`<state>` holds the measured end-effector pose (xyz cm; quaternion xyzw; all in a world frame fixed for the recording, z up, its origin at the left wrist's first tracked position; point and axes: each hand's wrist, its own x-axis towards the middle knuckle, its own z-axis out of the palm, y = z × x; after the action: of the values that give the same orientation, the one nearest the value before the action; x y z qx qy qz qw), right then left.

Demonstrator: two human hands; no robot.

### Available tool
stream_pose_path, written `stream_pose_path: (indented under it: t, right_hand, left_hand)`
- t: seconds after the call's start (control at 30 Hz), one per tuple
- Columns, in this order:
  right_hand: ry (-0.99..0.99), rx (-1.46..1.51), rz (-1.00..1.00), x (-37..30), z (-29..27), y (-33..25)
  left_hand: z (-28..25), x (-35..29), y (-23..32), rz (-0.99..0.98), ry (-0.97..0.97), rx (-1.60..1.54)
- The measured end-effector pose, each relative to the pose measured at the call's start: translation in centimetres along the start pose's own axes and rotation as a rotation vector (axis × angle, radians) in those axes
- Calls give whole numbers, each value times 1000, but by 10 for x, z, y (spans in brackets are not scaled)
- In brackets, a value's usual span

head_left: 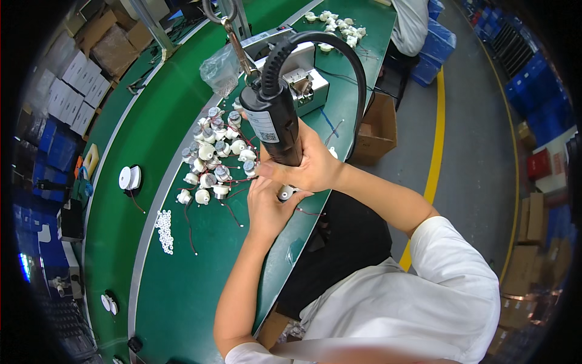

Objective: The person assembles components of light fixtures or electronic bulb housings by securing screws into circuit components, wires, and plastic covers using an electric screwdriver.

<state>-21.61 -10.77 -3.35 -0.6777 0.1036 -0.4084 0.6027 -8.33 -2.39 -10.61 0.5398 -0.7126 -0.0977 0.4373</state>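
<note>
A black electric screwdriver (pixel 273 121) hangs upright from a metal hook, its thick cable looping off to the right. My right hand (pixel 318 159) is wrapped round its lower body, and the driver's tip is hidden behind my fingers. Just below, my left hand (pixel 267 203) pinches a small white round motor part (pixel 286 193) against the green table, touching my right hand. A thin dark red wire (pixel 310 212) trails from beside that part. To the left of my hands lies a pile of white and grey motors (pixel 209 151) with red and black wires.
Small white rings (pixel 163 232) lie left of the pile. Behind the screwdriver stand a metal-fronted machine (pixel 309 88) and a clear plastic bag (pixel 220 68). A green conveyor belt (pixel 115 230) carries white parts (pixel 130 178). A co-worker's sleeve (pixel 411 27) shows at the far right.
</note>
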Motion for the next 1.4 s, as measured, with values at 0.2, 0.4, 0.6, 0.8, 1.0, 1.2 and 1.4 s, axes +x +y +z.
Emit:
stream_pose_path:
  t: [0.2, 0.4, 0.6, 0.8, 1.0, 1.2, 1.4]
  right_hand:
    - [23, 243, -52, 4, 9, -9]
    - [175, 113, 165, 17, 11, -15]
    - [41, 156, 283, 37, -1, -30]
    - [50, 239, 304, 64, -16, -78]
    - [-1, 37, 185, 47, -6, -49]
    - [-54, 230, -146, 16, 1, -19]
    - [17, 331, -76, 4, 0, -2]
  left_hand:
    - [-2, 1, 5, -85, -26, 32]
    - [-3, 2, 9, -50, 40, 39]
    - [-3, 2, 10, -72, 1, 68]
    - [-3, 2, 10, -73, 17, 28]
    - [-4, 0, 5, -79, 7, 44]
    - [-3, 1, 6, -53, 1, 81]
    - [-1, 2, 5, -35, 47, -12]
